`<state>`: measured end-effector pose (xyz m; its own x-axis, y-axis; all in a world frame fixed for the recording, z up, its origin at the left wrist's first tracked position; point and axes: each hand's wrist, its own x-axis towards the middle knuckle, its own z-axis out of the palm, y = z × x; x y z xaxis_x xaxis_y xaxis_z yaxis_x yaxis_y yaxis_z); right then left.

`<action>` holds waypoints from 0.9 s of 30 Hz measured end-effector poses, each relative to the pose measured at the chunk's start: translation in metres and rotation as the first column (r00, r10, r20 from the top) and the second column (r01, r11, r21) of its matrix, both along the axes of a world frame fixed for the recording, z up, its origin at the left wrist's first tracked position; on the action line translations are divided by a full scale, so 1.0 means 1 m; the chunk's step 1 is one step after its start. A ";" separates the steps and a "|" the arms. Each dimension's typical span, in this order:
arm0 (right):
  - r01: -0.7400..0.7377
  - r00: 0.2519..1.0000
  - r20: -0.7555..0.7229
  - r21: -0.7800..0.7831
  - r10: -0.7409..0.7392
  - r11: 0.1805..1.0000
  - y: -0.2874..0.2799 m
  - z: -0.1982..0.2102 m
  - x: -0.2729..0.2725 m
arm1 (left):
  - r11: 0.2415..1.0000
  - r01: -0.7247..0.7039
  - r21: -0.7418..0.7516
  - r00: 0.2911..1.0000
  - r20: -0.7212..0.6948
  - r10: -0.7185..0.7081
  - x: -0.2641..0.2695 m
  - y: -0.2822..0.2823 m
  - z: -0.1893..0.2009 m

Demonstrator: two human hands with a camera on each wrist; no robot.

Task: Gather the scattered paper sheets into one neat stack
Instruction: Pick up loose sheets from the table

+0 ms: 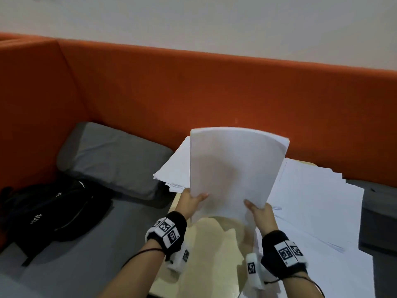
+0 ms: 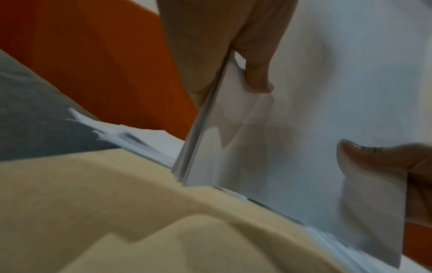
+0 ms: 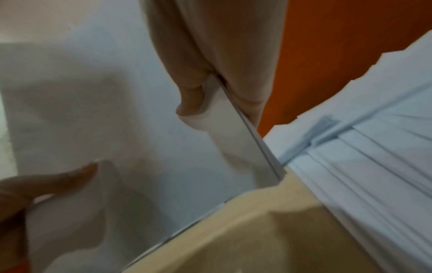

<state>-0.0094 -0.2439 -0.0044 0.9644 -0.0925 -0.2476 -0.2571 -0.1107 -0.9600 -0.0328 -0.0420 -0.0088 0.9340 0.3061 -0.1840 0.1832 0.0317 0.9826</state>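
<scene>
Here the stack (image 1: 234,168) stands almost upright above the worktop (image 1: 206,254), its lower edge low near the surface. The left hand (image 1: 191,201) pinches the lower left edge, the right hand (image 1: 261,211) the lower right, thumbs in front. The paper is light and limp; the top bends backward. More sheets (image 1: 318,201) lie fanned behind. Probably holding both side edges keeps the slippery sheets together.

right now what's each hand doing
Left hand: grips the left edge of the upright paper stack.
Right hand: grips the same stack's right edge.
</scene>
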 end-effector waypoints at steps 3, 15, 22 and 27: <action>0.018 0.999 0.043 0.021 -0.018 1.000 0.000 0.013 0.010 | 0.996 -0.080 -0.048 0.995 0.049 0.083 0.008 0.000 0.018; 0.015 0.996 -0.091 -0.030 -0.017 0.999 -0.009 -0.031 0.015 | 0.995 0.049 0.091 0.999 0.004 -0.049 0.007 -0.004 -0.033; 0.140 0.976 0.153 0.094 -0.153 0.986 -0.033 0.012 0.035 | 0.979 -0.050 0.196 0.962 0.274 -0.005 0.045 -0.030 0.022; 0.210 0.976 0.078 -0.066 -0.205 0.976 -0.053 -0.001 0.055 | 0.966 0.064 0.252 0.992 0.091 -0.089 0.075 -0.044 0.005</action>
